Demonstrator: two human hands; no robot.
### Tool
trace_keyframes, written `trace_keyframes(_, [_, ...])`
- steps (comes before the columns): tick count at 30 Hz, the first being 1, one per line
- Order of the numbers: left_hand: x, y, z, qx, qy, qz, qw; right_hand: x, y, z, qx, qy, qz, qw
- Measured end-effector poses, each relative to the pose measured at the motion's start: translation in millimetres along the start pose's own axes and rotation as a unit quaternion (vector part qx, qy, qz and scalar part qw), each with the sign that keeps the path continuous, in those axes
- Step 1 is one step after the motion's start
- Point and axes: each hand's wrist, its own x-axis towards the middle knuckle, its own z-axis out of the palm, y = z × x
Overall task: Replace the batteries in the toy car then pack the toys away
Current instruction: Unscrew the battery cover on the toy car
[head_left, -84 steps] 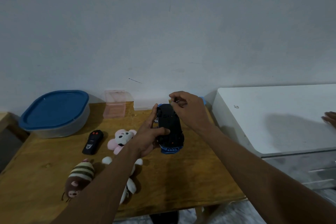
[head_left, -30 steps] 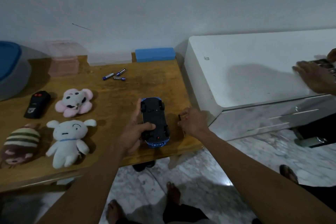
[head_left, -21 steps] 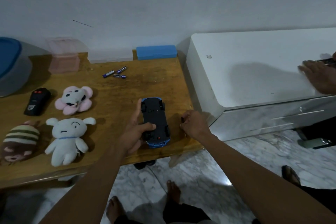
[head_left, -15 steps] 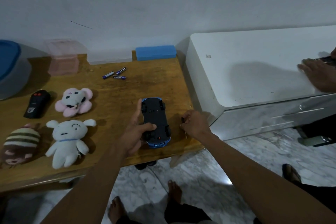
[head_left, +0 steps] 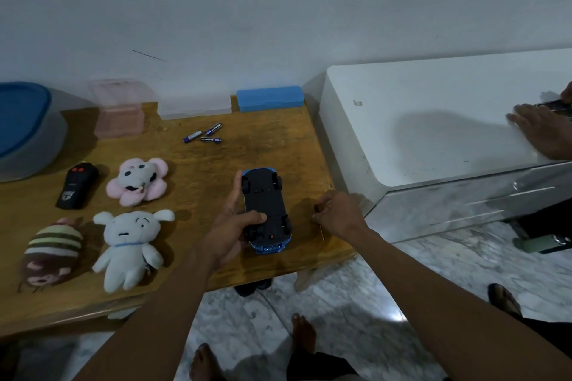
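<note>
toy car (head_left: 265, 204) upturned, gripped by left fingers (head_left: 254, 217) | right fingers (head_left: 328, 216) pinch screwdriver (head_left: 316, 209) beside it

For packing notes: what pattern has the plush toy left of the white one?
Brown and pale cream stripes on that plush toy, head view.

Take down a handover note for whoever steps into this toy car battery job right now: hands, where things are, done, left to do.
Left hand grips the toy car, upside down, at the near part of the table.
Right hand pinches a small screwdriver beside the car.
Three batteries lie loose near the table's back; remote and three plush toys on its left; blue-lidded tub far left.
Done: unclear; I cannot tell whether the car's battery cover is off.
Left: swap batteries, close the car, pack the toys away; none packed yet.
</note>
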Motion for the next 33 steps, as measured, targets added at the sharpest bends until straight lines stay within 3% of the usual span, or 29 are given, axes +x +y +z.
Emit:
trace_keyframes(5, [-4.1, 9.7, -2.9, 0.013, -0.007, 0.008, 1.000, -7.0, -22.1, -12.6, 0.020, 0.032, -0.004, 0.999])
trace_keyframes(10, [-8.6, 25.7, -7.5, 0.025, -0.004, 0.014, 1.000, -17.2, -73.9, -21.4, 0.086, 0.053, -0.100, 0.990])
trace_keyframes(14, [-11.7, 37.2, -15.5, 0.040, -0.008, 0.031, 0.999, -20.0, -115.2, -20.6, 0.126, -0.028, -0.145, 0.981])
trace_keyframes(18, [-16.5, 47.4, -23.6, 0.059, -0.036, 0.043, 0.997, -27.4, -142.1, -13.5, 0.077, -0.089, -0.173, 0.978])
trace_keyframes(25, [-23.3, 63.7, -34.0, 0.139, -0.101, 0.028, 0.985, -38.6, -163.2, -13.8, 0.023, -0.065, -0.210, 0.975])
trace_keyframes(33, [-20.9, 70.6, -36.2, 0.165, -0.107, 0.035, 0.980, -45.0, -169.1, -19.8, -0.009, -0.040, -0.221, 0.974])
